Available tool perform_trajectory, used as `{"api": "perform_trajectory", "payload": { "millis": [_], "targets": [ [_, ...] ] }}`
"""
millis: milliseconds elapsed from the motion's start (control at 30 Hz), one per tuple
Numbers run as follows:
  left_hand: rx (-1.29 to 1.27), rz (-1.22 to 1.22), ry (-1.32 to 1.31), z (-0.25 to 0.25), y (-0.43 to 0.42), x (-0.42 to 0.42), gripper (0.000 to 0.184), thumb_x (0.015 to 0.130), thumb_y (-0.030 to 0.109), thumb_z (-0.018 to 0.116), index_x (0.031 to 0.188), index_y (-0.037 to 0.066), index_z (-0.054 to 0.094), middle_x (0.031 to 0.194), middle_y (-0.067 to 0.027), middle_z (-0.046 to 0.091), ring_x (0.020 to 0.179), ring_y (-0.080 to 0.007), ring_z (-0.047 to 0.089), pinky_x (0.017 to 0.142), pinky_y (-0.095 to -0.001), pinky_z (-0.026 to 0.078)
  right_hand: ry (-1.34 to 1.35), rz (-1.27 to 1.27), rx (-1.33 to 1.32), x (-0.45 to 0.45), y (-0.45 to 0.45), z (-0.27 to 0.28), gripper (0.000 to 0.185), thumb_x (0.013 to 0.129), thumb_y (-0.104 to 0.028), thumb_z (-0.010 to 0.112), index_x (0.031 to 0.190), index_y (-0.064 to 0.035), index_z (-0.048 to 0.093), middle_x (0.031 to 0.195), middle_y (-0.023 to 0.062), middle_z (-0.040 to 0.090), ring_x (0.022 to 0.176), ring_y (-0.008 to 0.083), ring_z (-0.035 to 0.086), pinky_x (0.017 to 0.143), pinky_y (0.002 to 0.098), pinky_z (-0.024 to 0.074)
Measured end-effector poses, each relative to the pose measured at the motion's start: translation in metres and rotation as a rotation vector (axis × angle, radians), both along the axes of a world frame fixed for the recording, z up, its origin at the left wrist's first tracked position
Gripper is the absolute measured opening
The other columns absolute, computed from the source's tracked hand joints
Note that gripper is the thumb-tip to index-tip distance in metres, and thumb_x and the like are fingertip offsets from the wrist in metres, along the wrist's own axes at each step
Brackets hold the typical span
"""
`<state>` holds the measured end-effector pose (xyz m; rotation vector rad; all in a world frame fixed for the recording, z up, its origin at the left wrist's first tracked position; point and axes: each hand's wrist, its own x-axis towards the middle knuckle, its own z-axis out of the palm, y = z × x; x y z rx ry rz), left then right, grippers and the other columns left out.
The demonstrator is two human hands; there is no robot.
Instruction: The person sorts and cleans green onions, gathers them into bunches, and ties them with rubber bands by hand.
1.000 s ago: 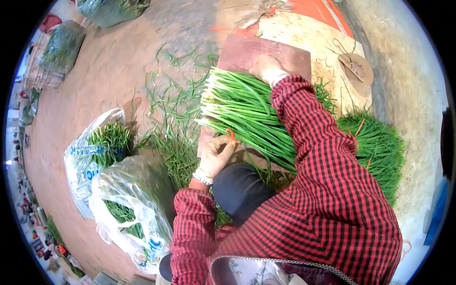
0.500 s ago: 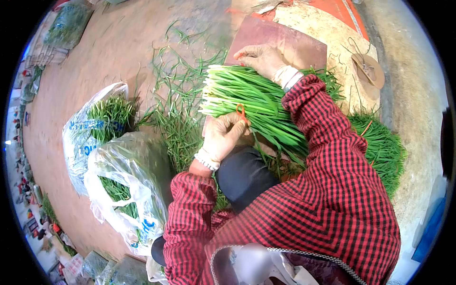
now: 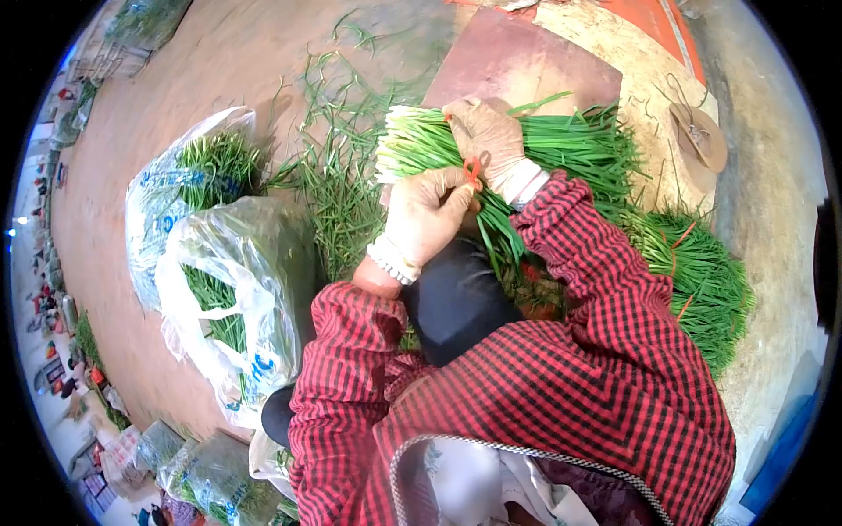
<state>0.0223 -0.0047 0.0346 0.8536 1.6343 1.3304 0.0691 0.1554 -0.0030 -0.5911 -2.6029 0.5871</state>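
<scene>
Head view: a reddish board (image 3: 526,61) is half covered by the work; its near edge is mostly hidden.
Green bunch (image 3: 588,145): laid across the near part of the board, pale cut ends to the left, leaf tips run out past the board's right side. A few stalks are left drooping off the near side, above the dark knee (image 3: 460,302).
Left hand (image 3: 421,215): held near the board's near edge, thumb and forefinger pinched on an orange tie (image 3: 474,180).
Right hand (image 3: 488,140): laid over the bunch on the board, fingers drawn together at its far side; a red end shows there, judged to be the same tie, pinched. Grip firmness cannot be told.
Loose stalks (image 3: 338,197): strewn on the floor (image 3: 202,79), left of the board.
Tied bundles (image 3: 710,280): stacked right of and nearer than the board.
Slip risk: bunch could be splayed if either tie end is lost from the fingers.
Stray risk: drooping stalks could be missed by the loop, since they hang apart from the main bunch.
Over-tension risk: stems could be bruised, or the tie snapped, if pulled too hard.
Skew risk: cut ends could be put out of line if the bunch is rolled under the right hand.
</scene>
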Motion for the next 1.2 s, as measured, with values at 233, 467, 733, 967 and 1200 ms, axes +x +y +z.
{"api": "perform_trajectory", "payload": {
  "millis": [233,467,733,967,1200],
  "targets": [
    [-0.203,0.100,-0.186,-0.001,0.008,-0.006,0.014,0.093,0.009,0.057,0.087,0.001,0.067,0.067,-0.0027,0.066,0.058,-0.0084,0.061,0.057,-0.0241,0.050,0.182,0.099,-0.271,0.035,-0.004,-0.002,0.016,0.082,-0.016,0.065,0.098,-0.0160,0.068,0.094,0.0096,0.068,0.079,0.0307,0.065,0.067,0.0392,0.0508],
    [-0.218,-0.003,-0.104,-0.006,0.006,-0.009,0.016,0.094,0.014,0.058,0.090,0.001,0.068,0.070,-0.0045,0.067,0.059,-0.0090,0.061,0.056,-0.0226,0.051,0.246,0.142,-0.151,0.038,-0.007,0.002,0.019,0.079,-0.009,0.067,0.097,-0.0154,0.068,0.090,0.0074,0.068,0.083,0.0291,0.066,0.069,0.0356,0.0520],
    [-0.480,-0.035,-0.275,0.008,0.036,-0.027,0.015,0.090,0.011,0.057,0.088,0.000,0.068,0.065,-0.0093,0.067,0.050,-0.0160,0.063,0.047,-0.0268,0.052,0.187,0.262,-0.510,0.046,0.010,0.005,0.028,0.085,-0.010,0.064,0.113,-0.0109,0.066,0.101,0.0123,0.069,0.093,0.0256,0.068,0.080,0.0293,0.0521],
    [-0.527,0.099,-0.231,0.008,0.037,-0.017,0.017,0.087,0.013,0.058,0.088,0.002,0.071,0.064,-0.0082,0.067,0.049,-0.0137,0.062,0.050,-0.0266,0.051,0.054,0.161,-0.460,0.038,0.005,0.011,0.026,0.090,-0.029,0.062,0.109,-0.0119,0.069,0.086,0.0122,0.070,0.080,0.0269,0.069,0.071,0.0349,0.0529],
    [-0.081,0.211,-0.233,0.009,0.009,-0.008,0.025,0.098,0.018,0.053,0.111,-0.001,0.064,0.081,-0.0074,0.069,0.065,-0.0112,0.063,0.060,-0.0221,0.050,0.222,0.156,-0.690,0.028,0.030,-0.007,0.026,0.090,-0.032,0.063,0.095,-0.0084,0.072,0.084,0.0139,0.069,0.079,0.0250,0.067,0.071,0.0335,0.0515]
  ]
}}
